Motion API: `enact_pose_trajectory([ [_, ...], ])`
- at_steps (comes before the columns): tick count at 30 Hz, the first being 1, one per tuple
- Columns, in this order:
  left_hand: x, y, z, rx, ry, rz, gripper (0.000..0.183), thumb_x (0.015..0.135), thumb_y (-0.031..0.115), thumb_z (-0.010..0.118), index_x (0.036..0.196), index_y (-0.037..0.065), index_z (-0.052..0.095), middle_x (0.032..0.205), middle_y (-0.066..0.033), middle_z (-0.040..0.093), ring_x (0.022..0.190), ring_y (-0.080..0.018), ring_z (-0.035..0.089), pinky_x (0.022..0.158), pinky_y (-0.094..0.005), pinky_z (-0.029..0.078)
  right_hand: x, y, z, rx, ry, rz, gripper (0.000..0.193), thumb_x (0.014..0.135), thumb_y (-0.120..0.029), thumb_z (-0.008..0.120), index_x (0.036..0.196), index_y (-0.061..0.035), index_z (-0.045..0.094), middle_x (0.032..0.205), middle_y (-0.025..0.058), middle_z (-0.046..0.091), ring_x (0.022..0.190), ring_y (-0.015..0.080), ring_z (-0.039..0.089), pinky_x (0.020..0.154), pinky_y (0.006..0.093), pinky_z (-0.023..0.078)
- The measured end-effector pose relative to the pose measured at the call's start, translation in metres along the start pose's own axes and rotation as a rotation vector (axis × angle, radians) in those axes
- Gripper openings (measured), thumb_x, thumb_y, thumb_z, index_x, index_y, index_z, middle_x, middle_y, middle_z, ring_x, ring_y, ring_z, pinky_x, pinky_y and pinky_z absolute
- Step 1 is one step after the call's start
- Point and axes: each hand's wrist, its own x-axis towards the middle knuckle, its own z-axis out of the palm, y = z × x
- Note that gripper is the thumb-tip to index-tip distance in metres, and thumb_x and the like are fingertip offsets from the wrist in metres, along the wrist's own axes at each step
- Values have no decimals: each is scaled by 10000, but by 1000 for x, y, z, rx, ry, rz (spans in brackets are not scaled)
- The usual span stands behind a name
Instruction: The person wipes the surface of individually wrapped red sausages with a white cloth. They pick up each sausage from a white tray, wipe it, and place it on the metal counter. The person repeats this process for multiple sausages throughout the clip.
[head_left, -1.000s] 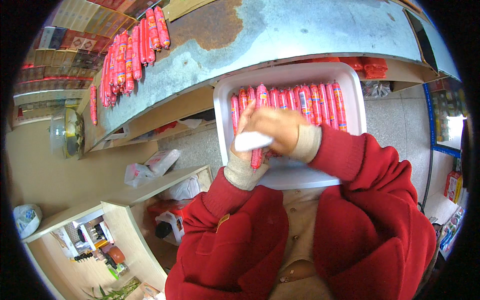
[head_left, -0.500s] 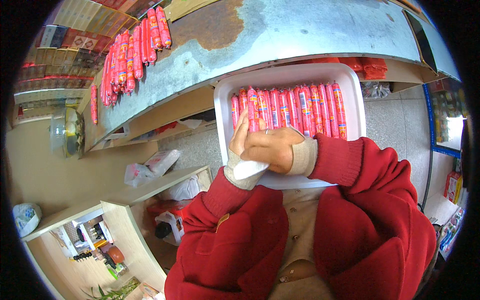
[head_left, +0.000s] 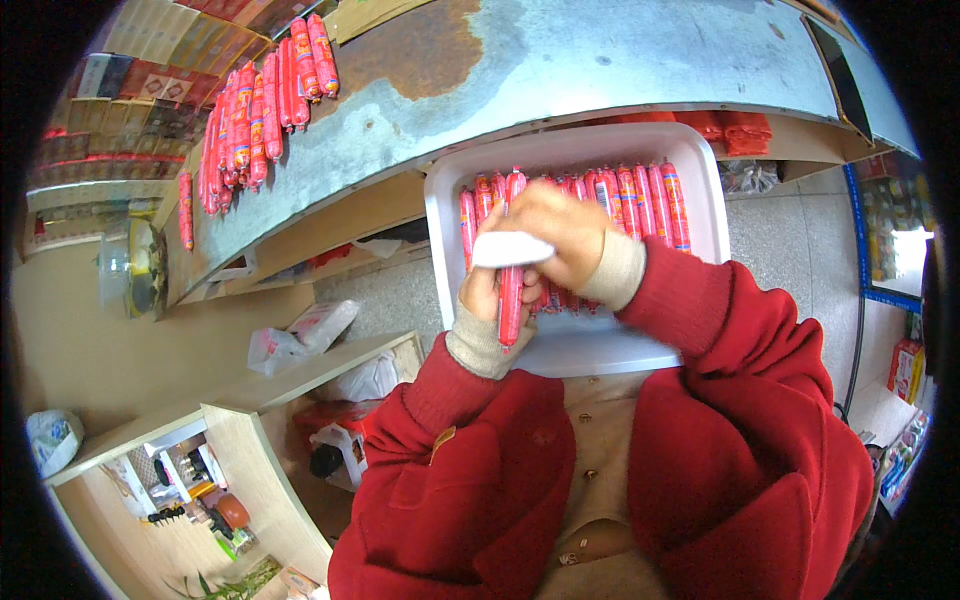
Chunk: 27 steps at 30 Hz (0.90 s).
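One red-wrapped sausage [head_left: 509,312] is held upright in the picture by my left hand [head_left: 481,292], its fingers wrapped round the lower part. My right hand [head_left: 568,232], slightly blurred, presses a folded white cloth or tissue [head_left: 508,248] over the middle of that sausage. Both hands are above a white plastic tub [head_left: 577,356]. Inside it lies a row of similar red sausages [head_left: 672,206], side by side; my right hand hides part of the row.
Beyond the tub runs a worn blue-grey counter [head_left: 600,60] with a rusty patch. Several more sausages [head_left: 240,120] lie on its left end. Red plastic bags [head_left: 745,133] sit under the counter. A wooden shelf unit [head_left: 240,440] stands at the left.
My right hand has moved up and away from me along the sausage with the white cloth. The sausage's lower end, covered before, now shows below the cloth.
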Motion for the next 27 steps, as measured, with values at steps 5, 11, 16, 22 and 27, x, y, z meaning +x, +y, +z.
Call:
enact_pose_trajectory([
  [5, 8, -8, -14, 408, 50, 413, 469, 938, 239, 503, 1338, 13, 407, 1241, -135, 513, 1172, -207, 493, 988, -314, 407, -18, -30, 18, -135, -378, -117, 309, 689, -47, 631, 990, -119, 634, 925, 59, 571, 807, 283, 615, 630, 376, 527],
  [11, 4, 3, -13, -63, -342, -77, 385, 970, 349, 417, 1182, 39, 504, 910, -65, 524, 635, -103, 482, 496, -217, 410, 3, 2, 0, -12, -82, -7, 218, 738, -8, 613, 943, -77, 633, 906, 109, 602, 852, 310, 615, 734, 368, 507],
  [16, 0, 2, 4, 119, -144, 11, 285, 985, 321, 383, 1199, 135, 410, 795, -27, 438, 590, -99, 419, 435, -199, 344, 10, 23, -10, -140, 214, 80, 164, 772, -67, 625, 935, -84, 632, 883, 121, 580, 852, 326, 595, 717, 380, 501],
  [22, -4, -1, -17, 938, -78, 559, 497, 868, 102, 601, 1316, 29, 399, 1111, -93, 538, 1038, -212, 527, 903, -310, 432, -11, -18, 13, 39, -204, -73, 256, 733, -54, 631, 984, -100, 620, 942, 78, 581, 859, 273, 617, 719, 360, 517],
  [27, -2, -7, -29, 354, 34, 169, 765, 705, 149, 788, 1337, 11, 379, 1201, -112, 518, 1128, -178, 500, 959, -315, 436, -16, -28, 12, -46, -348, -109, 289, 717, -73, 619, 1001, -125, 605, 952, 63, 576, 858, 273, 618, 685, 369, 525],
])
